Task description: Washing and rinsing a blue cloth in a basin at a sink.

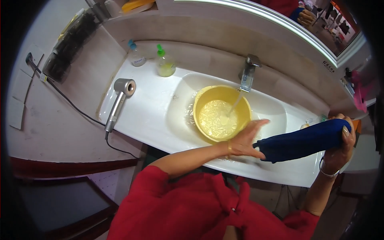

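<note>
Red top (pixel 176 212) closest to us, and out past it, the blue cloth (pixel 302 142) stretches over the right-hand part of the white surface (pixel 150 108)! Right grip (pixel 340 140) is curled firmly round its far end; left grip (pixel 250 138) is spread wide, thumb by the other end, and whether it touches I can't tell. If that right hold loosens, the cloth could flop into the sink. And look at the tap (pixel 248 74): water is running into the yellow basin (pixel 218 91), which might overflow or splash if left on. Over left, the hair dryer (pixel 116 110) lies on the same surface, its cord (pixel 72 102) trailing down the wall side; stray water there would be trouble. Two pump bottles (pixel 165 66) stand at the back, well apart from the hands. The basin sits just beyond the left grip, hemming in any low move that way.
</note>
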